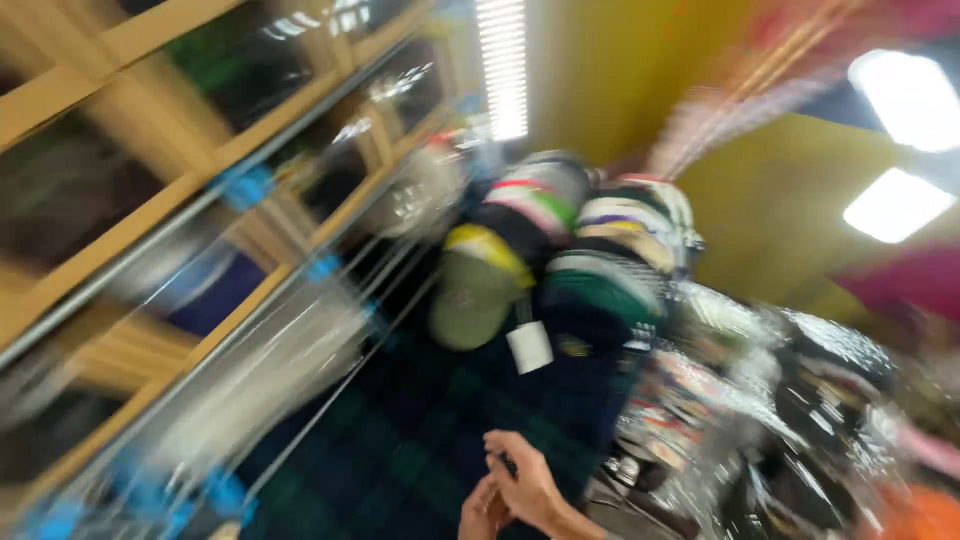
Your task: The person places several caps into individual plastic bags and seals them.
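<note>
Touching dark plaid cloth (420,450) (blurred), both hands (520,495).

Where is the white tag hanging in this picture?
In the head view the white tag hangs near the centre, just below the stack of caps, right of a pale green cap, and above the two hands at the bottom edge.

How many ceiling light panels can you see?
3: a long one at top centre, a bright one at top right, another just below it. Blur may hide others.
</note>
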